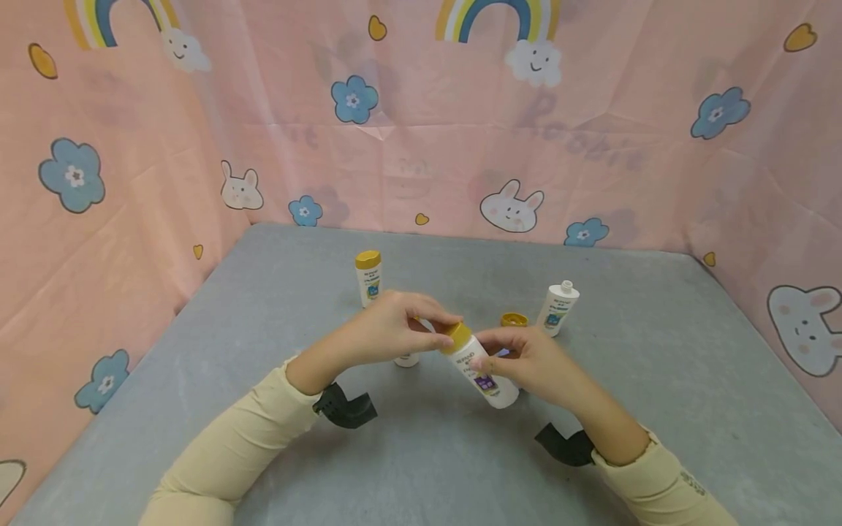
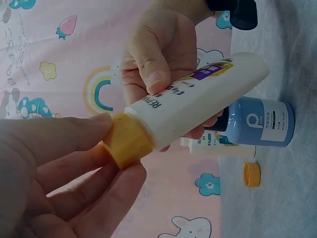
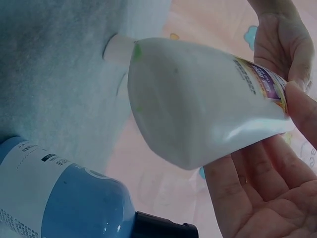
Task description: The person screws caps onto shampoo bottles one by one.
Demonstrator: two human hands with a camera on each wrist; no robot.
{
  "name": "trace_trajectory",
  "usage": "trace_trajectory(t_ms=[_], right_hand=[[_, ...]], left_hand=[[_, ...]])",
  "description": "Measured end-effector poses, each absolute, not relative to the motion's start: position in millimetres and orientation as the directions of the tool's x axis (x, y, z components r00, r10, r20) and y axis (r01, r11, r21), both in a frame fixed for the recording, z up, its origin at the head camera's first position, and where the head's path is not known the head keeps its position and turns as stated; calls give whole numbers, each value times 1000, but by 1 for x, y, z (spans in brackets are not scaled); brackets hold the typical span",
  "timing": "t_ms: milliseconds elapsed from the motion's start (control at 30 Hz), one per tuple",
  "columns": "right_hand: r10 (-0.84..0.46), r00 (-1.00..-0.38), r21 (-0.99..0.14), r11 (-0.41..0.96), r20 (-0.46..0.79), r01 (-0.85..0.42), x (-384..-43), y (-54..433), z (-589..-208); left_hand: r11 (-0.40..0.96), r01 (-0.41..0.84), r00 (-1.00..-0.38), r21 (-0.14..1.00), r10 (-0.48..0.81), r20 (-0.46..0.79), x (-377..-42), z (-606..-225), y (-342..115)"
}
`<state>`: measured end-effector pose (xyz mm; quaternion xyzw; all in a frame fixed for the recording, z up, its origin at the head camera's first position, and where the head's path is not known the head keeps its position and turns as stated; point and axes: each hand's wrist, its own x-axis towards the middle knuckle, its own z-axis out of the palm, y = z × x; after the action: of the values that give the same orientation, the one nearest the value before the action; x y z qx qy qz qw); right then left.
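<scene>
My left hand [image 1: 395, 329] pinches the yellow cap [image 2: 128, 141] of a white bottle [image 1: 485, 376] between thumb and fingers. The bottle is tilted above the table, its cap end toward the left hand and its base toward the lower right. My right hand [image 1: 536, 361] holds the bottle's body, thumb on the label side and fingers behind. A purple patch [image 2: 205, 73] shows on the label. The cap sits on the bottle's neck; whether it is loose or tight does not show.
Behind the left hand stands a yellow-capped white bottle [image 1: 370, 281]; another white bottle's base [image 1: 406, 360] shows below that hand. An uncapped white bottle [image 1: 558, 310] stands at the right, near a loose yellow cap [image 2: 252, 174]. A blue bottle [image 3: 84, 198] with a black top stands close to the right hand.
</scene>
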<state>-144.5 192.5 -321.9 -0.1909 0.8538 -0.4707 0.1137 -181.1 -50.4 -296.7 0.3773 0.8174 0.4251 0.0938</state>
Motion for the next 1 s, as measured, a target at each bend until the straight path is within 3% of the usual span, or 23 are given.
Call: trace_trajectory(t_ms=[167, 667, 800, 933, 1000], right_hand=[[-447, -894, -854, 475, -25, -214, -144, 194, -323], [-449, -892, -880, 442, -47, -176, -145, 197, -325], [-424, -905, -874, 455, -43, -172, -144, 197, -323], [-398, -917, -863, 472, -28, -178, -144, 197, -320], [-390, -921, -859, 477, -16, -186, -144, 196, -320]], left_hand=[[370, 536, -685, 759, 716, 135, -180, -295, -49], [298, 590, -629, 750, 752, 196, -179, -297, -48], [360, 536, -724, 763, 662, 196, -174, -293, -48], [440, 365, -879, 821, 452, 149, -164, -288, -44], [482, 286, -922, 828, 373, 101, -160, -286, -41]])
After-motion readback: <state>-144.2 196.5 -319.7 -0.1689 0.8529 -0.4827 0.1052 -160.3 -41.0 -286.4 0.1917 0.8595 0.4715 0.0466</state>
